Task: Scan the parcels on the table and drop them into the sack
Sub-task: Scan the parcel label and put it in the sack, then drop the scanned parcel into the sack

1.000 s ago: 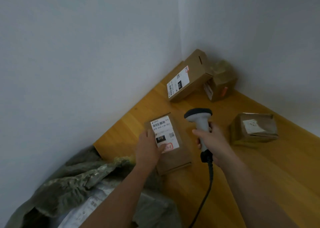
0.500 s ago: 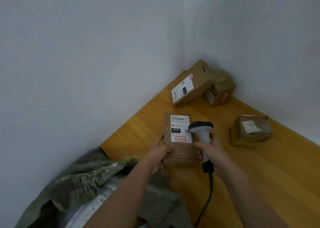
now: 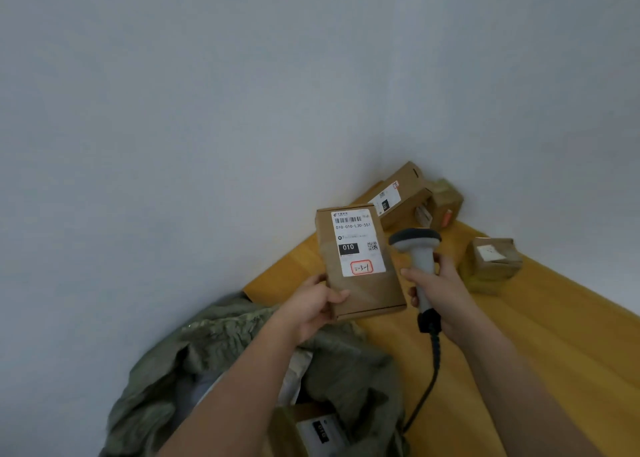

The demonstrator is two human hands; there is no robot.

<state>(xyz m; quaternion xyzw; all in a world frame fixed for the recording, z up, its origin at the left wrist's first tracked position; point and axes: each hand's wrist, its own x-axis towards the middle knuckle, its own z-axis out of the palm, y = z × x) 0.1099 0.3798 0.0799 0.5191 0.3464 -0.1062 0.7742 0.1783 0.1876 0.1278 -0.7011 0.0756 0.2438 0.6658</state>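
At six o'clock the sack point(image 3: 242, 363) gapes open below the surface point(image 3: 554, 335), with a box point(image 3: 311, 429) already inside whose label seems to read "010", blurred. Above it the left hand point(image 3: 308, 307) pinches the parcel point(image 3: 358, 262) by its lower left corner, thumb on the face and fingers behind, holding it upright in the air with the label toward the camera. At three o'clock of it the right hand point(image 3: 438, 290) is curled round the handle of the scanner point(image 3: 417, 259), whose head points away rather than at the label. To scan well, I judge the scanner head should swing to face the barcode near the label's top, the parcel held steady with the thumb clear of the print; then it can drop straight into the sack. The label reads "010-010-L30-551", a black block "010", a QR code and a red-boxed handwritten "3-3-1". Farther off, at one o'clock, two boxes point(image 3: 401, 196) lean in the corner, and a taped parcel point(image 3: 491, 262) sits at two o'clock; their writing is too small to read.
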